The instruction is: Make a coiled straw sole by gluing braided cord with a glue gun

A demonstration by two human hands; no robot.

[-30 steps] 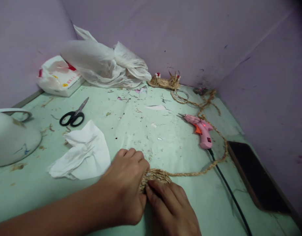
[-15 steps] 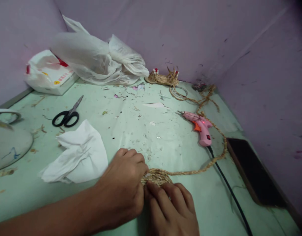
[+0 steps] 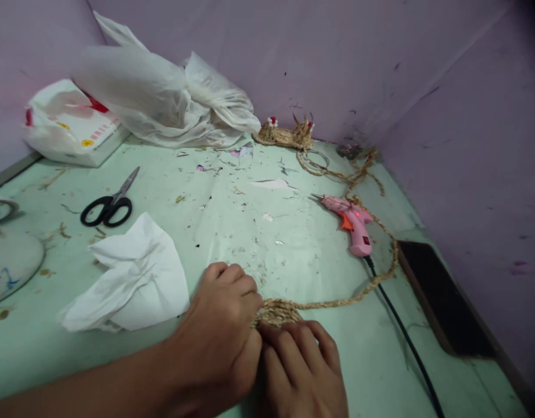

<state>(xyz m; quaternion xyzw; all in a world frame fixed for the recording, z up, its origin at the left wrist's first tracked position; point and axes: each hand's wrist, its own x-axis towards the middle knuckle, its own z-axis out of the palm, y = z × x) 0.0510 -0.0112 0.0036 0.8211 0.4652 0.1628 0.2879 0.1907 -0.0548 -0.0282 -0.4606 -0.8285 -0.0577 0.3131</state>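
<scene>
A woven straw piece (image 3: 276, 312) lies low in the middle of the view, mostly covered by both hands. My left hand (image 3: 227, 325) grips its left side with curled fingers. Against its lower right edge, my right hand (image 3: 300, 366) is closed, fingers bent and pressed together; the fingertips are hidden. A braided straw cord (image 3: 337, 303) runs from the piece to the right, then curves up past a pink glue gun (image 3: 358, 226) whose small red light is lit.
Black-handled scissors (image 3: 112, 206) and a crumpled white tissue (image 3: 136, 278) lie left. A phone (image 3: 444, 299) and black cable (image 3: 402, 328) are right. Behind are a plastic bag (image 3: 162, 98), a tissue pack (image 3: 82, 130) and a straw ornament (image 3: 284, 136). A rounded pale object (image 3: 14, 261) stands far left.
The view has shifted slightly, so the surrounding objects sit a little further left. Both hands keep their hold on the woven piece, with only small finger movement.
</scene>
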